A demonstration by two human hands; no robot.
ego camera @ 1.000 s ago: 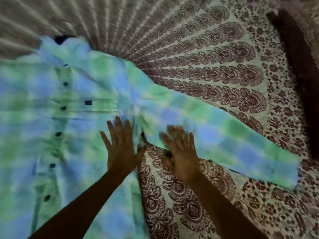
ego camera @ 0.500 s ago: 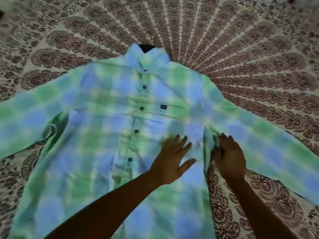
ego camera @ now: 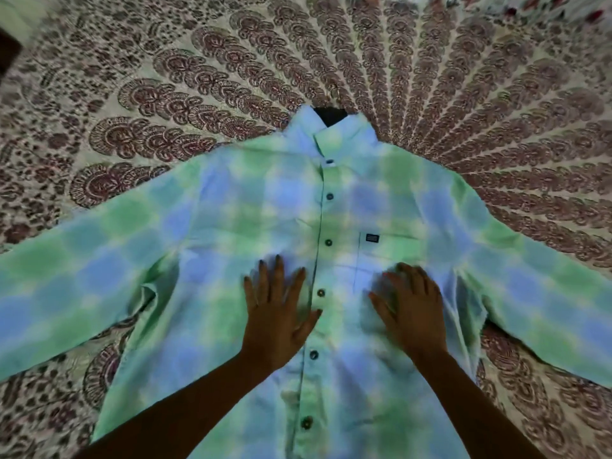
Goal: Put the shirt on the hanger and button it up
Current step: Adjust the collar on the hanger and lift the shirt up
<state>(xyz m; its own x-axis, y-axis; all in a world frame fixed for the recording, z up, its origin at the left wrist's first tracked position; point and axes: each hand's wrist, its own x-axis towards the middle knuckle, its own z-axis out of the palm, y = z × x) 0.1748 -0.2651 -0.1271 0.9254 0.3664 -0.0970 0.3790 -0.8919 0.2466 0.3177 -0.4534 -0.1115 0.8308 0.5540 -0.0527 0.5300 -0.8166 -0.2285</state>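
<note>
A green and blue checked shirt point(ego camera: 231, 246) lies flat, front up, on a patterned bedspread, sleeves spread to both sides. Its front placket is closed with several dark buttons point(ego camera: 328, 242) in a row. A dark piece of a hanger point(ego camera: 328, 114) shows inside the collar; the rest is hidden under the cloth. My left hand point(ego camera: 276, 313) rests flat on the shirt front left of the buttons, fingers spread. My right hand point(ego camera: 409, 306) presses flat on the chest pocket point(ego camera: 387, 260), right of the buttons.
The bedspread point(ego camera: 430, 94), cream with a dark red fan pattern, covers the whole surface around the shirt. A dark object point(ego camera: 6, 53) sits at the far left edge. Printed cloth point(ego camera: 530, 5) lies at the top right corner.
The view has swung so the shirt is centred. Both hands moved from the shirt's right side seam onto its front, one on each side of the button row.
</note>
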